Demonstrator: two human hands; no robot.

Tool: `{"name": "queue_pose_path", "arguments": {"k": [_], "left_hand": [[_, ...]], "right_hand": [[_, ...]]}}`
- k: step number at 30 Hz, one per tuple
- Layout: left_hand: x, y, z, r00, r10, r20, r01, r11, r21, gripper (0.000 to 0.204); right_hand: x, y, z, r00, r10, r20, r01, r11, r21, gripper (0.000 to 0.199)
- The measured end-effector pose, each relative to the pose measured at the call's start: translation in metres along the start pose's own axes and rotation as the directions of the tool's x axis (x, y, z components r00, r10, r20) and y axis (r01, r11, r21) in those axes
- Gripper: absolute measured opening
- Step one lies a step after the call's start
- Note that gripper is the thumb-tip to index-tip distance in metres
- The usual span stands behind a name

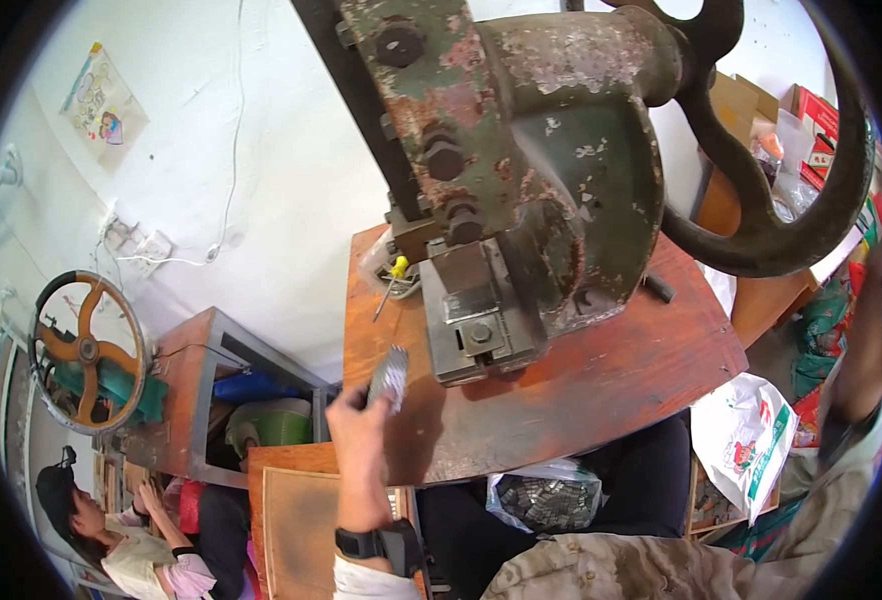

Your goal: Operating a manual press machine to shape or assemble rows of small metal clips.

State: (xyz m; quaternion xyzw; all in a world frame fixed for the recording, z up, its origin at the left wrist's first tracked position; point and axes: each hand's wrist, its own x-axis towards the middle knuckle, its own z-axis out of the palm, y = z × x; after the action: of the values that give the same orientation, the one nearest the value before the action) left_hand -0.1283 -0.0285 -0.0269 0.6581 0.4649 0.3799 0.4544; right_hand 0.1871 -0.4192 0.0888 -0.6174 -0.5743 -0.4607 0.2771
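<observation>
My left hand is closed around a small grey stack of thin metal pieces, its ridged end pointing up. It is held above the left part of the wooden bench top, left of the press's die block. A large hand-operated press, its green paint flaking, stands on the bench with its ram over the die. My right forearm is raised at the right rim, beside the press's curved iron handwheel. The dark edge of the picture hides my right hand.
A yellow-handled screwdriver leans in a small bowl behind the die. In my lap is a clear bag of metal pieces. A white plastic bag lies at right. Another person sits at lower left, below a wheel.
</observation>
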Motion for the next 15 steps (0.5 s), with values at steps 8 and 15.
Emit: {"name": "queue_pose_path", "arguments": {"k": [8, 15], "left_hand": [[-0.057, -0.053, 0.034, 0.767, 0.606, 0.210, -0.602, 0.568, 0.560, 0.051], [-0.069, -0.051, 0.035, 0.822, 0.523, 0.227, -0.533, 0.562, 0.633, 0.056]], "right_hand": [[-0.083, -0.101, 0.153, 0.863, 0.337, 0.377, -0.457, 0.839, 0.297, 0.027], [-0.090, -0.102, 0.176, 0.799, 0.415, 0.435, -0.574, 0.740, 0.350, 0.023]]}}
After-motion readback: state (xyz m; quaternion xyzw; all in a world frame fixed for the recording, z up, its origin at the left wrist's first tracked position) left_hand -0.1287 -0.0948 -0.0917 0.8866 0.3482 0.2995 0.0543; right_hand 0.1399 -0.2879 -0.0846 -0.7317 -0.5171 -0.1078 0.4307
